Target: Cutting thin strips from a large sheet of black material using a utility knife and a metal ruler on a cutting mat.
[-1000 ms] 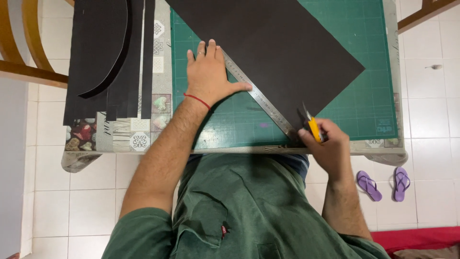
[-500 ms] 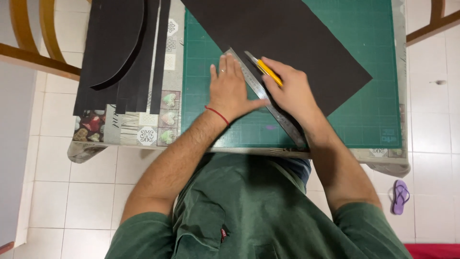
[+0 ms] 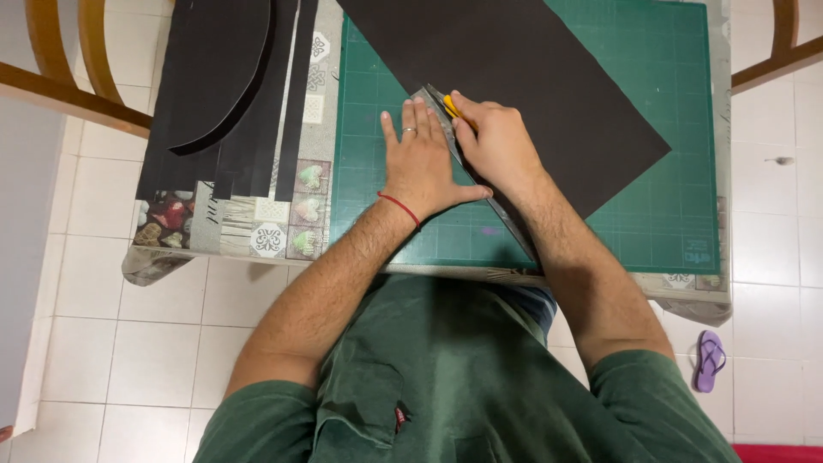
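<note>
On green cutting mat (image 3: 686, 129), left hand (image 3: 420, 163) flat, pinning metal ruler (image 3: 467, 163) along black sheet (image 3: 531, 77); right hand (image 3: 497, 141) at 3 o'clock, fist wrapped round yellow cutter (image 3: 449, 105).

The mat (image 3: 669, 129) lies on the table (image 3: 171, 257), at its right part. The sheet (image 3: 549, 94) lies on the mat, turned at an angle, and its far end goes out of view. The ruler (image 3: 506, 219) lies along the left edge of the sheet, from the near edge of the mat up to the hands. The left hand (image 3: 420, 163) rests flat on the ruler and the mat. The right hand (image 3: 497, 141) is just right of it, on the sheet, and holds the knife (image 3: 449, 106) against the ruler's far end. Left of the mat, strips (image 3: 257, 111) and a curved piece (image 3: 214, 77) lie on the table. A sandal (image 3: 709, 360) lies on the floor, right of the person.
</note>
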